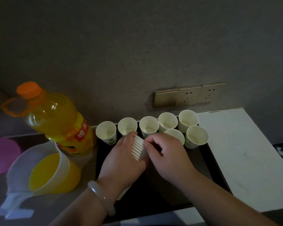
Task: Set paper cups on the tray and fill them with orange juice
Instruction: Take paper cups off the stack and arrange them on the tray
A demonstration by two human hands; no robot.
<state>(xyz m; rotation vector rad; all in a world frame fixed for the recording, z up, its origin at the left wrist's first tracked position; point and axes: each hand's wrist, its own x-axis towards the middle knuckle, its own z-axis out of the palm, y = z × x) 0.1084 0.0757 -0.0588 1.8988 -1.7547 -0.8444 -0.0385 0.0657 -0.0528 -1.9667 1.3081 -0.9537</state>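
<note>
Over the flat black tray (pixel 195 163), the left hand (pixel 126 154) is wrapped around a nested stack of white paper cups (pixel 138 149) lying on its side, rims pointing toward the right hand (pixel 164 154). The right hand's curled fingers pinch the rim of the outermost cup in the stack. Seven upright white paper cups with green print (pixel 149 126) stand at the tray's far end near the wall: five in a back row and two in front of them at the right. All look empty, and one is partly hidden behind the right hand. Left of the tray on the dark counter (pixel 87 180) stands a large clear plastic bottle of orange juice (pixel 59 121) with an orange cap and carrying loop. Nearer is a translucent plastic jug (pixel 44 170), partly filled with orange juice. A pale bangle (pixel 101 198) circles the left wrist. A pink round lid-like piece (pixel 2 155) lies at the far left, and brass-coloured wall sockets (pixel 189 96) sit above the cups.
</note>
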